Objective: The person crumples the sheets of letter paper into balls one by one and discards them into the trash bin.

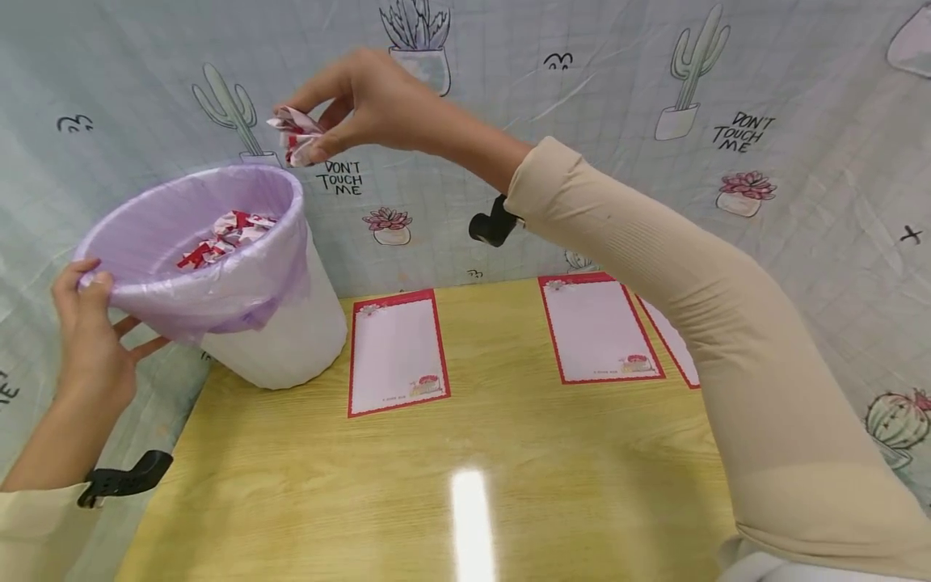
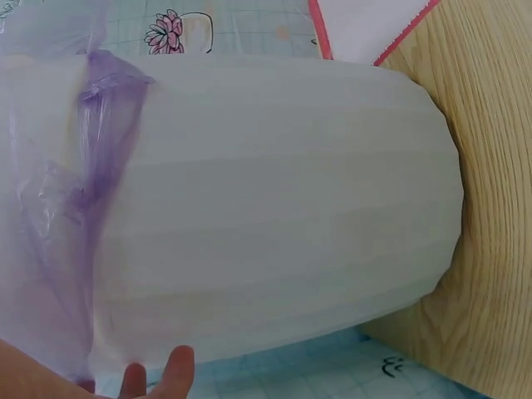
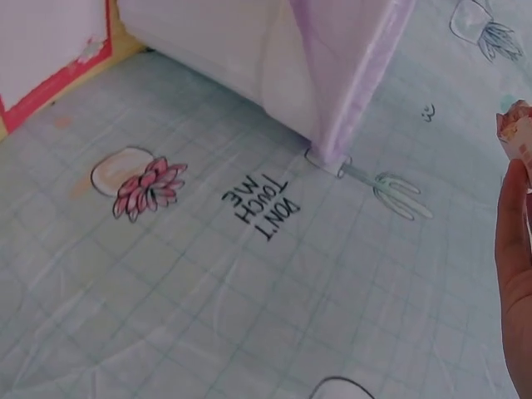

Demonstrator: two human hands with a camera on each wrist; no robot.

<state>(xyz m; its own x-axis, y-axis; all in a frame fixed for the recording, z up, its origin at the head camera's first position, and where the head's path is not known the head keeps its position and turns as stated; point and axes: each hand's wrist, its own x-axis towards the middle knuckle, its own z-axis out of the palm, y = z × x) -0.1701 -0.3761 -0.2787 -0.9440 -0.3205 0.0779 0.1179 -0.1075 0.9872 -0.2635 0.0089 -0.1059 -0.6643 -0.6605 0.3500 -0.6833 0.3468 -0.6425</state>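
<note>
A white trash bin (image 1: 284,347) with a purple plastic liner (image 1: 284,194) stands tilted at the table's back left. My left hand (image 1: 94,347) grips its lined rim, thumb on the near edge and other fingers underneath. Several crumpled red-and-white papers (image 1: 225,234) lie inside the bin. Above and right of the rim, my right hand (image 1: 371,105) pinches a crumpled paper (image 1: 296,137) between thumb and fingers. In the right wrist view only part of that hand (image 3: 517,249) and the crumpled paper (image 3: 517,133) show at the right edge.
Flat red-bordered paper sheets lie on the wooden table (image 1: 364,485): one sheet (image 1: 398,356) beside the bin, another sheet (image 1: 600,331) farther right, and a third sheet (image 1: 672,339) partly behind the right sleeve. A cactus-print cloth (image 1: 436,210) hangs behind.
</note>
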